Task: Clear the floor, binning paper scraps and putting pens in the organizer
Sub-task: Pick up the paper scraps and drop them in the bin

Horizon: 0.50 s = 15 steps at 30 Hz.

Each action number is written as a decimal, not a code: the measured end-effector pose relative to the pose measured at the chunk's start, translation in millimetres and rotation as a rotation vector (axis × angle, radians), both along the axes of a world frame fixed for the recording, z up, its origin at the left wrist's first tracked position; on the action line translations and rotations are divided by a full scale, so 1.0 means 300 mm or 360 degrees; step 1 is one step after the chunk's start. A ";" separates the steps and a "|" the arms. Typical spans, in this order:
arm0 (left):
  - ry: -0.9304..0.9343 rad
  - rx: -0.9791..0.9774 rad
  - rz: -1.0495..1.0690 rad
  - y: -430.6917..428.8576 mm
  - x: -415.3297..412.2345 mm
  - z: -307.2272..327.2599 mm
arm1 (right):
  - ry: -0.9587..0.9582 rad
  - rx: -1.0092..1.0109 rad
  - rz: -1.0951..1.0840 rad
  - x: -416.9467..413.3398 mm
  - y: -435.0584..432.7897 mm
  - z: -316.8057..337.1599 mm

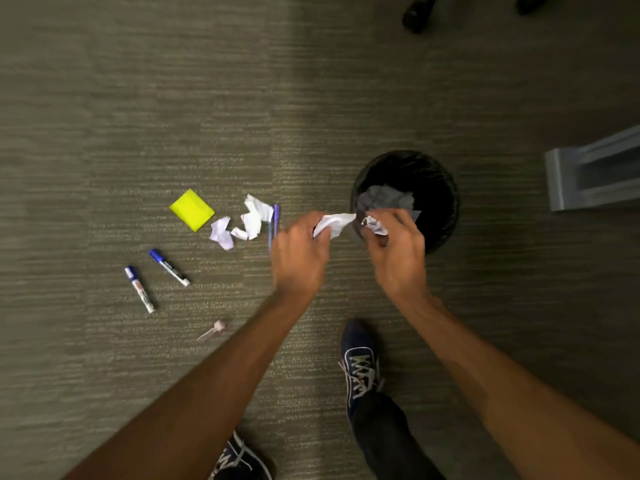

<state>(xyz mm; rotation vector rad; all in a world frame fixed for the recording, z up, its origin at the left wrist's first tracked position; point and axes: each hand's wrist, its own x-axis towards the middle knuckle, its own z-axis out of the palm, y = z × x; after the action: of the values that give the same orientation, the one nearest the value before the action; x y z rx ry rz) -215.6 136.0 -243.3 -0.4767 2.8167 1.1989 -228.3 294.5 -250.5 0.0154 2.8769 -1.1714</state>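
Observation:
My left hand (pixel 299 252) grips a white crumpled paper scrap (pixel 334 224) just left of the black bin (pixel 446 202). My right hand (pixel 398 247) pinches a smaller crumpled scrap (pixel 375 225) over the bin's near rim. Grey paper (pixel 384 199) lies inside the bin. On the carpet to the left lie more white scraps (pixel 254 216) (pixel 222 233), a yellow sticky-note pad (pixel 192 209), a blue pen (pixel 273 226) and two blue-capped markers (pixel 169 267) (pixel 139 289). A small pinkish pen-like item (pixel 213 330) lies nearer me.
My two dark shoes (pixel 360 365) (pixel 242 459) stand on the grey-green carpet below the hands. A grey metal furniture foot (pixel 588 174) sits right of the bin. Black chair castors (pixel 417 13) show at the top edge.

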 end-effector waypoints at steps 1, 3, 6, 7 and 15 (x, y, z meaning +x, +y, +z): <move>-0.0026 0.0000 -0.0044 0.043 -0.027 0.012 | -0.0021 0.0007 -0.0047 -0.015 0.043 0.009; -0.0122 0.0094 -0.0123 0.123 -0.085 0.019 | -0.0078 0.0051 -0.0127 -0.051 0.122 0.007; -0.0237 0.0149 -0.0168 0.233 -0.161 -0.005 | -0.0221 0.0107 -0.0188 -0.113 0.210 -0.038; -0.0256 0.0139 -0.0162 0.264 -0.182 -0.021 | -0.0257 0.0119 -0.0202 -0.133 0.231 -0.062; -0.0502 0.0059 -0.0314 0.422 -0.308 -0.225 | -0.0482 0.0259 -0.0073 -0.237 0.349 -0.261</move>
<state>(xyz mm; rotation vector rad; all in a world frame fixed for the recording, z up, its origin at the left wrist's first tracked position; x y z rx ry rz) -308.0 262.6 -310.8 -0.3411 2.5029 1.0335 -299.4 399.2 -328.7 0.2425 2.7034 -0.8513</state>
